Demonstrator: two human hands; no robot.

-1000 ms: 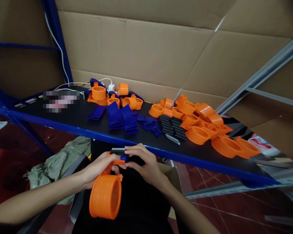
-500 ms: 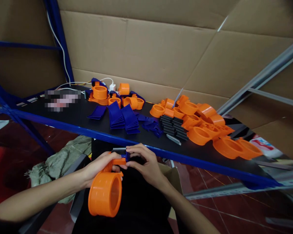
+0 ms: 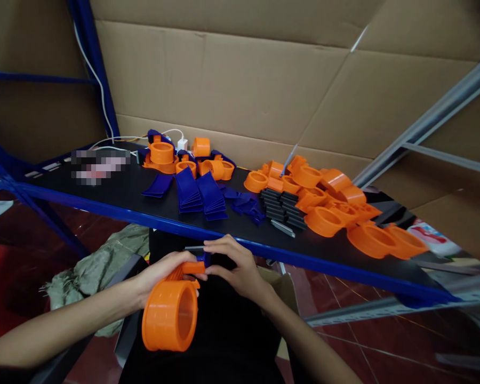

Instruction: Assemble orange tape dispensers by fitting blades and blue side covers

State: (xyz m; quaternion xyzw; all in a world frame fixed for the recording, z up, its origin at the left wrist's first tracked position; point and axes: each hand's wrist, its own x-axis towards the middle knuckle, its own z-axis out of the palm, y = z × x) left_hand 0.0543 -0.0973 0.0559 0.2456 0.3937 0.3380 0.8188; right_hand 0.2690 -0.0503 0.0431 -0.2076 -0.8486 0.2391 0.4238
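My left hand point(image 3: 166, 274) is wrapped round the handle of an orange tape dispenser point(image 3: 168, 316), whose wide ring hangs toward me above my lap. At its far end are a dark strip with a toothed edge point(image 3: 193, 249) and a small blue plastic piece point(image 3: 206, 258). Thumb and fingers of my right hand point(image 3: 236, 265) pinch that blue piece against the dispenser's end. Part of the handle is hidden by my left fingers.
Along the black shelf point(image 3: 116, 194) lie fanned blue plates point(image 3: 189, 191), small blue pieces point(image 3: 246, 205), stacked black strips point(image 3: 282, 207), a grey cutter knife point(image 3: 282, 229) and a pile of orange dispenser bodies point(image 3: 326, 221). Dispensers with blue parts point(image 3: 162, 153) stand at the back left.
The dispenser has tilted slightly, so its toothed strip shows less. Both hands keep their hold, and the whole view has shifted a little.
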